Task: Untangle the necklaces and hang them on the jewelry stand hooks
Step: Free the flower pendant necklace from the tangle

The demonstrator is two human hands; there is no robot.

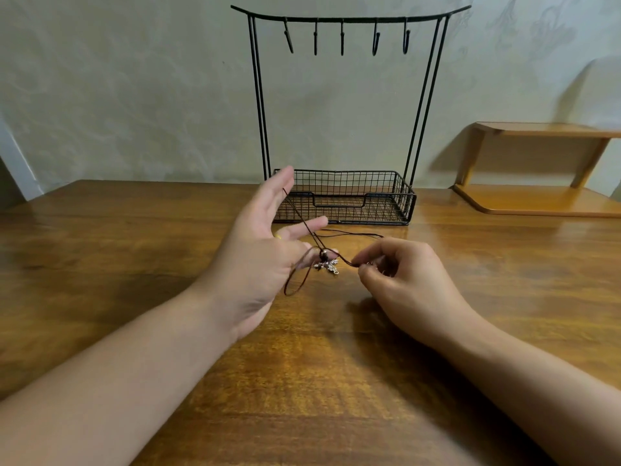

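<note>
A person's two bare hands work over a wooden counter (pixel 100 264), seen from a head-worn camera. None of the five hooks (pixel 342 37) on the black wire stand (pixel 346 196) carries anything, so no hanging is done yet; the work looks to be at the untangling stage.

The necklace (pixel 304 227) is a thin dark brown cord with a small bead and a silvery charm (pixel 326 266). It hangs between the hands, just above the counter and in front of the stand's basket. Whether more than one necklace is in the tangle cannot be told.

The left hand (pixel 265 260) is spread, fingers straight, with the cord looped over them and a loop dangling below the palm. The right hand (pixel 400 274) has its grip pinched together on the cord beside the charm.
</note>
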